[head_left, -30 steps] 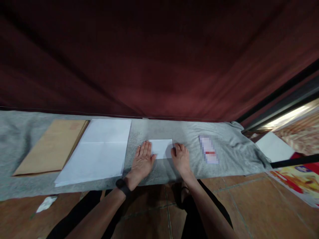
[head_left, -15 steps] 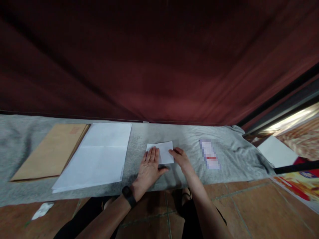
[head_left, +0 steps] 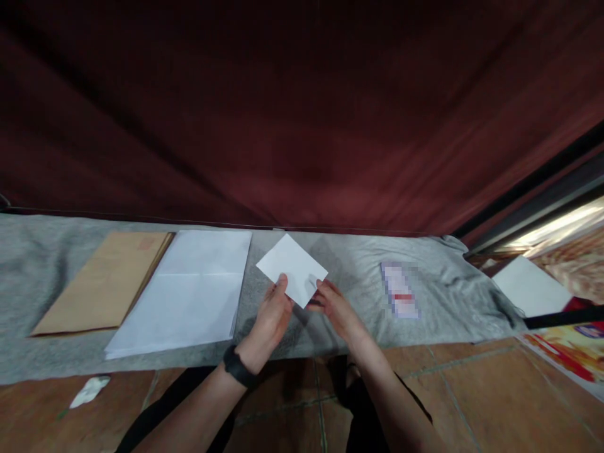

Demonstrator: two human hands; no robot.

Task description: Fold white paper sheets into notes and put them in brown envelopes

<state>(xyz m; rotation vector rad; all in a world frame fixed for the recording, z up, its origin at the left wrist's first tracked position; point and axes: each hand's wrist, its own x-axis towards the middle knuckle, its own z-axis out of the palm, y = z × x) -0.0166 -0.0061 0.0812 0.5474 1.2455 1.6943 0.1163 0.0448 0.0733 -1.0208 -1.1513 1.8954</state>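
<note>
Both my hands hold a small folded sheet of white paper (head_left: 293,265), lifted off the grey cloth and turned so that one corner points toward me. My left hand (head_left: 274,311) grips its lower left edge, thumb on top and fingers hidden beneath. My right hand (head_left: 334,306) pinches the right edge near the corner, its fingers partly under the paper. Left of my hands lies a stack of larger white sheets (head_left: 189,302) with a crease across the top one. Beside that stack are brown envelopes (head_left: 101,283).
Grey cloth (head_left: 358,333) covers the narrow bench. A blurred pale slip with a red band (head_left: 401,296) lies to the right. Behind hangs a dark red curtain (head_left: 302,126). A crumpled white scrap (head_left: 89,391) is on the tiled floor (head_left: 491,390); a dark metal bar (head_left: 561,318) stands at right.
The small folded paper has been raised from the cloth and rotated. My left hand has gone from lying flat on it to gripping its edge; my right hand still holds the right side.
</note>
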